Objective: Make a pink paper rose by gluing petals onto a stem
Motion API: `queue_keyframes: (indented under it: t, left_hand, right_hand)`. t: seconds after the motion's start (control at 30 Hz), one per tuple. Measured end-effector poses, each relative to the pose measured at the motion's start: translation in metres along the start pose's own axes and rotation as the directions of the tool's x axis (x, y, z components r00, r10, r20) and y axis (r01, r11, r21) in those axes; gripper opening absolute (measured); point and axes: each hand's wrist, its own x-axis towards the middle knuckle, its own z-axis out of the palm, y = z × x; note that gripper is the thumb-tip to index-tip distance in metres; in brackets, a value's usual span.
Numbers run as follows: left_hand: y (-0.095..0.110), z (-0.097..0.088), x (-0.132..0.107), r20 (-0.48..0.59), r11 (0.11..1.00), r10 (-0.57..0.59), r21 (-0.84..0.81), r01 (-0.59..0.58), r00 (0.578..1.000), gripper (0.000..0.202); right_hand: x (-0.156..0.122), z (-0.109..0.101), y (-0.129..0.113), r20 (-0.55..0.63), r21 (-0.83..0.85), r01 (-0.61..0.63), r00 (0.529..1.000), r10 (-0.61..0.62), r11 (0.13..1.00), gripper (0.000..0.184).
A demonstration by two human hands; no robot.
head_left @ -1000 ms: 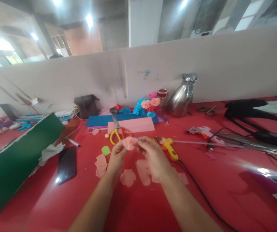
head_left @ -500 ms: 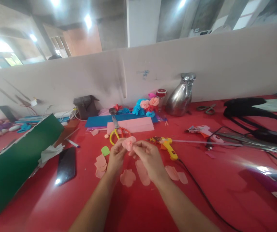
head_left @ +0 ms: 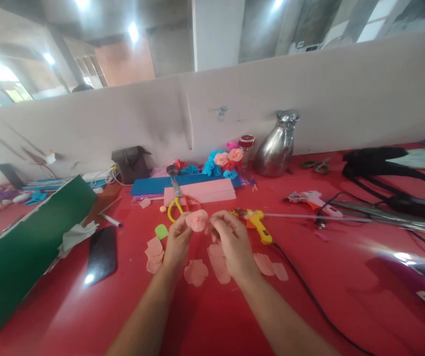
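My left hand (head_left: 178,239) pinches a pink paper flower (head_left: 197,220) from its left side, above the table. Just right of the flower is my right hand (head_left: 231,242), its thumb and fingers drawn together; whether anything is between them I cannot make out. Below the hands lie loose pink paper petals (head_left: 196,272), with more petals (head_left: 219,267) partly under my right hand and others (head_left: 265,264) to its right. A small stack of petals (head_left: 154,254) and a green rounded piece (head_left: 161,231) sit left of my left hand.
A yellow glue gun (head_left: 259,226) with a black cord lies right of my hands. Yellow-handled scissors (head_left: 177,200) rest behind them on pink paper (head_left: 215,190). Finished paper flowers (head_left: 221,160) and a metal jug (head_left: 277,146) stand farther back. Left are a phone (head_left: 102,254) and green board (head_left: 30,252).
My right hand has drawn slightly away from the flower to the right, leaving a small gap. The flower stays in my left hand.
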Motion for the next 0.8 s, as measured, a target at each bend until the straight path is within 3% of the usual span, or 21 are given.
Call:
queue_keyframes:
  t: [0.07,0.23,0.5,0.7,0.8]
  left_hand:
    - [-0.0007,-0.0004,-0.0003,-0.019,1.0,-0.017,-0.001,0.017,1.0,0.019]
    - [0.0006,0.0001,-0.0008,0.005,1.0,-0.02,-0.011,0.02,1.0,0.017]
    - [0.0029,0.0005,-0.0011,0.004,0.999,-0.029,-0.012,0.029,1.0,0.018]
    - [0.0066,0.0029,-0.0019,0.056,1.0,-0.023,0.004,0.023,0.998,0.017]
    - [0.0087,0.0051,-0.0019,0.084,1.0,-0.02,-0.01,0.021,0.996,0.019]
  right_hand:
    - [0.0021,-0.0004,-0.0004,-0.023,0.058,-0.049,0.998,0.051,0.997,0.005]
    - [0.0064,-0.0008,-0.0009,0.171,0.162,-0.181,0.973,0.153,0.97,0.014]
    - [0.0053,0.0007,-0.004,0.093,0.107,-0.127,0.989,0.117,0.986,0.017]
    - [0.0055,-0.0004,-0.0031,0.16,0.08,-0.116,0.982,0.102,0.99,0.021]
    - [0.0066,-0.0013,-0.0025,0.126,0.097,-0.101,0.988,0.089,0.99,0.017]
